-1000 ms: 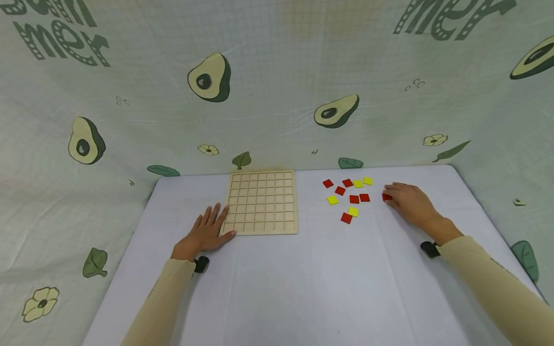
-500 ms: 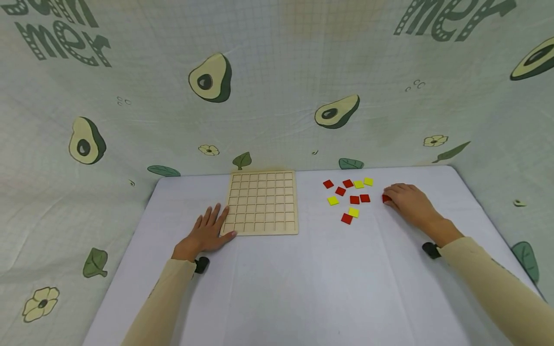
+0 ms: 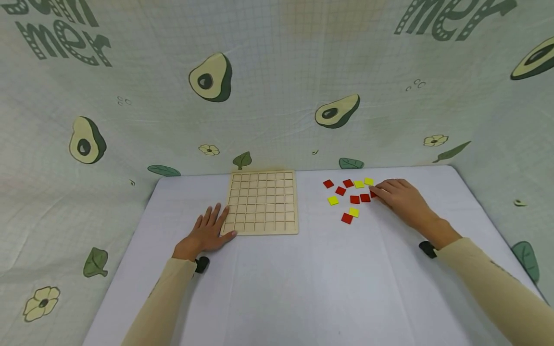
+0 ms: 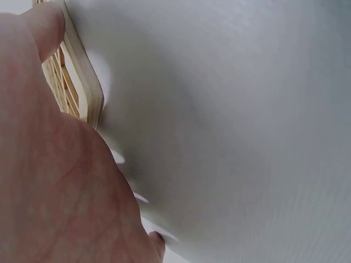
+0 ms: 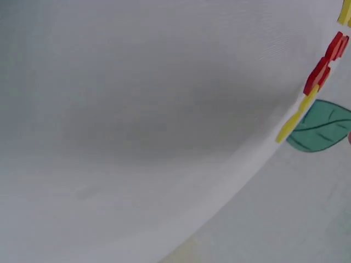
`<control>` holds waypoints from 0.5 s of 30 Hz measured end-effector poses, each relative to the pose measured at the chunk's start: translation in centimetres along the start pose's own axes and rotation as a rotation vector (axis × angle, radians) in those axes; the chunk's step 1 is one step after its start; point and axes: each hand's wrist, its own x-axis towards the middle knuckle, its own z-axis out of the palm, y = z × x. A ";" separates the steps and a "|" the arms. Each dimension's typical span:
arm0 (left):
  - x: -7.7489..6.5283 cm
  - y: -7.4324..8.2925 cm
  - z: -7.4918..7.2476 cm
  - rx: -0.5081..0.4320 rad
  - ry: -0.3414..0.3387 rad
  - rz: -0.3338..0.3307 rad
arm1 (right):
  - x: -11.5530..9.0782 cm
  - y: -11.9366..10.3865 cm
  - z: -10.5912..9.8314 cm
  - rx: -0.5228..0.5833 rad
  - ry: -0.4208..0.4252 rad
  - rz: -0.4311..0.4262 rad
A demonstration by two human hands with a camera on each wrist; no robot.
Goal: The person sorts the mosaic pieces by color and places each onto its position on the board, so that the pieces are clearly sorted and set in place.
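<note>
A square wooden grid board (image 3: 261,202) lies toward the back of the table. My left hand (image 3: 203,235) rests at its left edge with fingers spread, the thumb on the near left corner; in the left wrist view the thumb overlaps the board's edge (image 4: 88,76). Right of the board are scattered flat square tiles, among them a red tile (image 3: 365,198) and a yellow tile (image 3: 369,181). My right hand (image 3: 402,202) pinches another red tile (image 3: 373,194), mostly hidden by the fingers, at the right side of this group.
Several more tiles lie between board and right hand, including a yellow tile (image 3: 333,200) and a red tile (image 3: 346,218), which a yellow tile (image 3: 354,212) meets at its corner. A white cloth covers the table (image 3: 277,288). Behind it hangs a patterned curtain (image 3: 277,96).
My right hand has shifted left with the red tile, closer to the other tiles. The left hand and the board stay where they were.
</note>
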 end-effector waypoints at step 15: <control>0.5 -0.8 0.5 0.022 -0.001 -0.004 | 4.0 -3.3 0.2 0.032 0.166 -0.207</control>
